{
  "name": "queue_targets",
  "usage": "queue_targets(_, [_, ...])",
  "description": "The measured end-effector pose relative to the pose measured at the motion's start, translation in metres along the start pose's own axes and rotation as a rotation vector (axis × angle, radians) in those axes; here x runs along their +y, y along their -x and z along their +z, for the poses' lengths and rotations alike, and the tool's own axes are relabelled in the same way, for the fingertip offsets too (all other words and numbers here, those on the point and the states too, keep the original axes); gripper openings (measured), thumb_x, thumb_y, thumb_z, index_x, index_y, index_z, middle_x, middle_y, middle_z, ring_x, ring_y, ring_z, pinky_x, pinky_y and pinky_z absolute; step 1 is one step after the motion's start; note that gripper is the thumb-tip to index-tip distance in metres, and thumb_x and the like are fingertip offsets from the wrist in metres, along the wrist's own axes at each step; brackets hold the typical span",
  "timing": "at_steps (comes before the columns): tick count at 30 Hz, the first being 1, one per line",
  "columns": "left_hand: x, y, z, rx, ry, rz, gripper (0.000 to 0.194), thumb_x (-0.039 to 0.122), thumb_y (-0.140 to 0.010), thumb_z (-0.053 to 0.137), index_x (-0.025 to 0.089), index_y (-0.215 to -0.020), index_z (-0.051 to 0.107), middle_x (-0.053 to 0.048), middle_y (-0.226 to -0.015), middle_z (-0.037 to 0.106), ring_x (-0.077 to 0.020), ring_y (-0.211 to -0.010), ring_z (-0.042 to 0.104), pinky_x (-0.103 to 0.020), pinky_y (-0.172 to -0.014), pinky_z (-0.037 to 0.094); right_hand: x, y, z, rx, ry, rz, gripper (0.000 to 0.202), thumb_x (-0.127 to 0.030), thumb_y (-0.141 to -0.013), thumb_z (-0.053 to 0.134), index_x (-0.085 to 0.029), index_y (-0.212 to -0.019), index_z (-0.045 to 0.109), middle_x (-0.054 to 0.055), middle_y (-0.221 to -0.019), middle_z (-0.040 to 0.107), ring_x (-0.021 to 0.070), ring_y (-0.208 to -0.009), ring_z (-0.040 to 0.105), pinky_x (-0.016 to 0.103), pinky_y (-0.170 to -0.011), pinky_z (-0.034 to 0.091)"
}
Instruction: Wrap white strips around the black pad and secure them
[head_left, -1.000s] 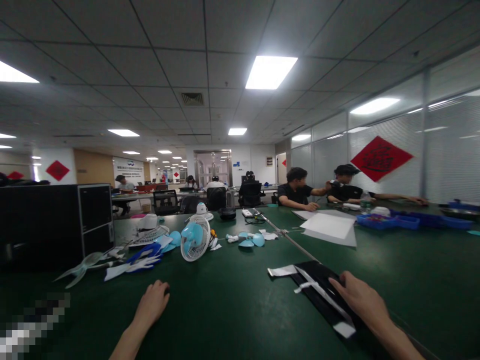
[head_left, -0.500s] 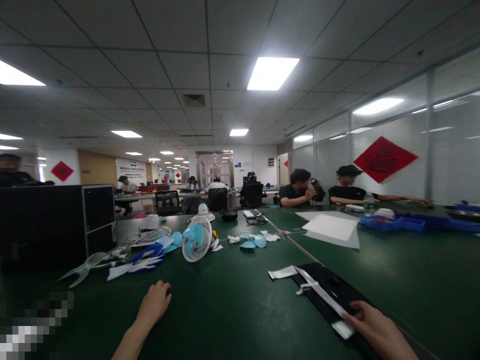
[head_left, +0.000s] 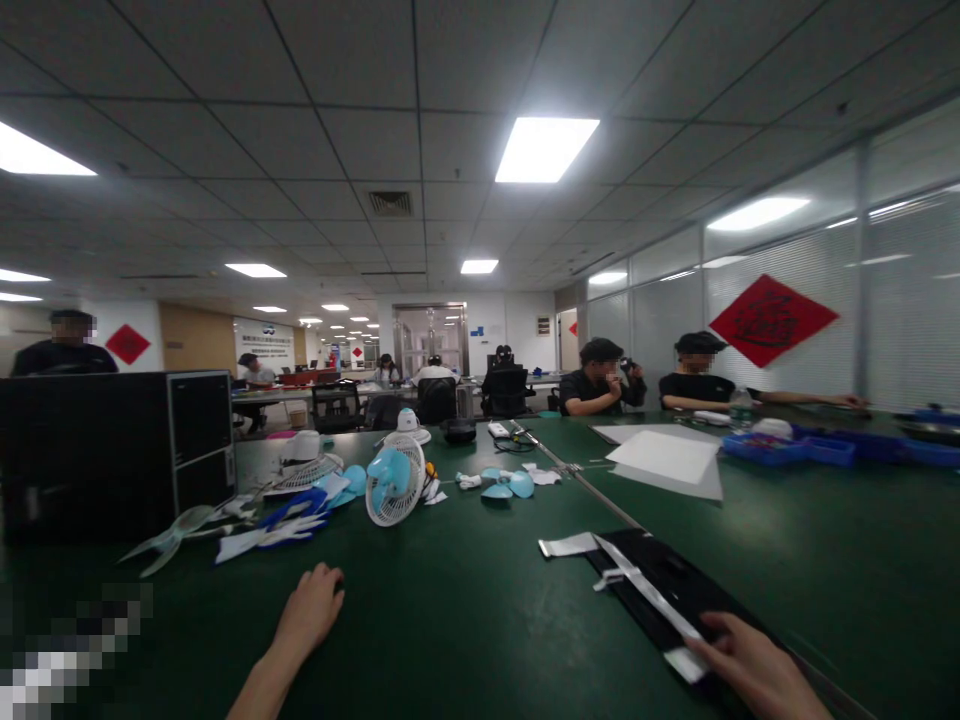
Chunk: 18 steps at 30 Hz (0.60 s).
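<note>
While the left hand (head_left: 311,610) is resting loosely open on the desk (head_left: 465,620), the right hand (head_left: 750,660) is touching a white strip (head_left: 646,583) over a black flat item (head_left: 686,575), whether pinching I cannot tell.

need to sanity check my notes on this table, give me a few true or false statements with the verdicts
1. The bare right hand touches the flat black piece with white strips. True.
2. The round white-grilled fan with a light-blue centre is left of that black piece. True.
3. The bare left hand grips the fan. False: it rests on the green table, apart from the fan.
4. A clear plastic bottle stands near the blue plastic trays. True.
5. The white paper sheets lie inside the trays. False: they lie on the table.
</note>
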<state>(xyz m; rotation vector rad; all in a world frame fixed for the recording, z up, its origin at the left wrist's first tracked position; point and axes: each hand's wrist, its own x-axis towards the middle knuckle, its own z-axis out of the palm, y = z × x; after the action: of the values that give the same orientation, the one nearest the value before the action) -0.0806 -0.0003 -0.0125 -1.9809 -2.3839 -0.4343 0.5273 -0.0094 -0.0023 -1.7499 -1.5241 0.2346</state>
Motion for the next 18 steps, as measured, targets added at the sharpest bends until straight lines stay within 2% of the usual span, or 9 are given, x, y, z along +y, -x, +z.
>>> queue_targets(3, [-0.001,-0.001,0.001,-0.01,0.007,-0.006,0.037,0.031,-0.086,0.045,0.019,-0.117,0.061,-0.01,-0.121,0.057,-0.0241,-0.109,0.056,-0.035,-0.091,0.046,0.001,-0.002,0.003,-0.13,-0.216,0.086,0.064,-0.062,-0.055,0.053,-0.013,-0.093,0.067,0.012,-0.07,0.073,0.0305,-0.063,0.067,0.034,-0.052,0.048])
queue_targets(6, [-0.001,-0.001,0.002,-0.007,0.004,-0.005,0.037,0.031,-0.087,0.044,0.019,-0.118,0.061,-0.01,-0.121,0.057,-0.0239,-0.109,0.055,-0.035,-0.091,0.046,-0.01,0.0,0.002,-0.177,-0.302,0.089,0.059,-0.062,-0.059,0.051,-0.016,-0.09,0.07,0.012,-0.079,0.074,0.0301,-0.063,0.067,0.034,-0.047,0.046])
queue_targets(10, [-0.001,-0.001,0.002,0.0,-0.007,-0.002,0.035,0.029,-0.087,0.044,0.018,-0.116,0.061,-0.01,-0.12,0.058,-0.0234,-0.109,0.055,-0.034,-0.091,0.046,-0.043,0.007,-0.011,-0.092,-0.287,-0.065,0.046,-0.057,-0.067,0.051,-0.019,-0.083,0.072,0.01,-0.091,0.075,0.0313,-0.084,0.068,0.033,-0.067,0.053])
queue_targets(13, [-0.001,0.0,0.002,-0.002,-0.007,-0.004,0.035,0.029,-0.087,0.045,0.019,-0.116,0.061,-0.01,-0.12,0.058,-0.0234,-0.108,0.056,-0.034,-0.09,0.046,-0.074,0.005,-0.022,-0.002,-0.223,-0.137,0.048,-0.055,-0.073,0.047,-0.018,-0.092,0.072,0.01,-0.091,0.075,0.0305,-0.083,0.068,0.033,-0.067,0.052])
queue_targets(16, [0.0,0.0,0.002,0.007,-0.029,0.005,0.035,0.028,-0.087,0.044,0.018,-0.116,0.061,-0.011,-0.119,0.058,-0.0239,-0.108,0.056,-0.035,-0.09,0.046,-0.102,-0.011,-0.022,0.1,-0.134,-0.222,0.047,-0.052,-0.079,0.043,-0.017,-0.098,0.069,0.01,-0.09,0.074,0.0275,-0.08,0.067,0.031,-0.066,0.05])
queue_targets(18, [0.0,0.0,0.003,0.012,-0.04,0.011,0.036,0.027,-0.088,0.043,0.017,-0.116,0.061,-0.011,-0.119,0.058,-0.0243,-0.109,0.056,-0.035,-0.09,0.046,-0.116,-0.031,-0.012,0.15,-0.042,-0.291,0.044,-0.045,-0.084,0.04,-0.016,-0.102,0.067,0.01,-0.089,0.073,0.0253,-0.078,0.066,0.03,-0.069,0.048])
